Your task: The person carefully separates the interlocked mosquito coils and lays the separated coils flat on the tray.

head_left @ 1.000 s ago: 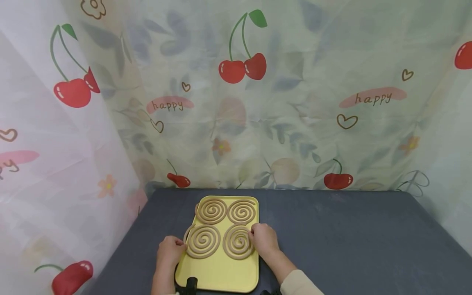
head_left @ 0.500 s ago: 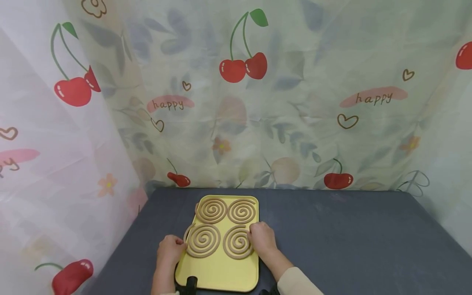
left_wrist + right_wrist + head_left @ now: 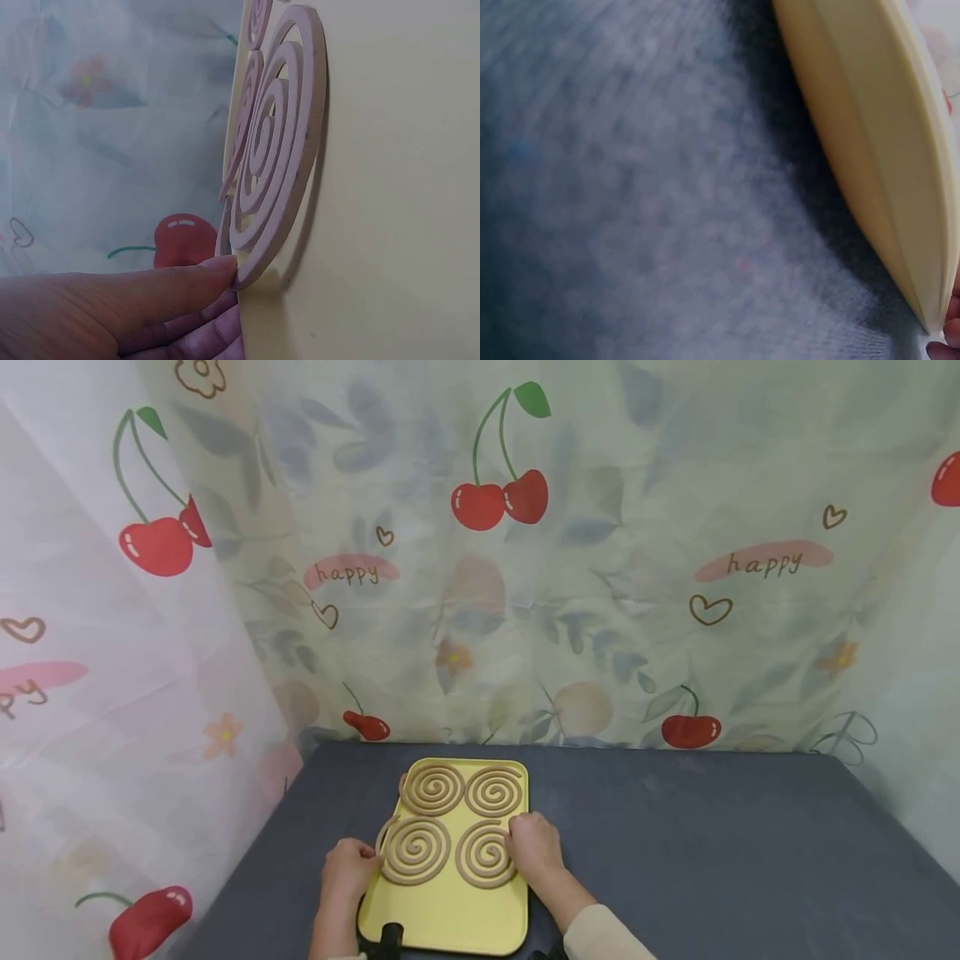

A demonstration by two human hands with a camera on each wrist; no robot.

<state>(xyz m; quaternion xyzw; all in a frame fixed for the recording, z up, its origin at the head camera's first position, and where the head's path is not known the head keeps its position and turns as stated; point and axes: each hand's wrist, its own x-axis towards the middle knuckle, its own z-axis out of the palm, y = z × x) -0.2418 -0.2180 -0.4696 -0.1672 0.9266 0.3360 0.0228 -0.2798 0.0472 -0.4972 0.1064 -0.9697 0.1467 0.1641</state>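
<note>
My left hand [image 3: 348, 867] is at the left rim of a yellow tray [image 3: 450, 918], its thumb and fingers gripping the edge beside a mosquito coil [image 3: 414, 850]. In the left wrist view the thumb tip touches the outer ring of that coil [image 3: 304, 142], and the other fingers sit behind the rim. My right hand [image 3: 534, 845] holds the opposite rim with bent fingers, overlapping the near right coil [image 3: 483, 853]. Fingertips [image 3: 952, 330] show at the tray's edge in the right wrist view. Two more coils, left [image 3: 432, 789] and right [image 3: 492, 791], lie toward the back.
The tray rests on a dark cloth-covered table [image 3: 675, 843], which extends far to the right. A cherry-print curtain [image 3: 570, 610] stands behind the table and along its sides. Black wrist devices [image 3: 392, 939] show at the bottom edge.
The whole head view has shifted slightly. Both hands stay at the tray's sides; the coils keep their places on the tray.
</note>
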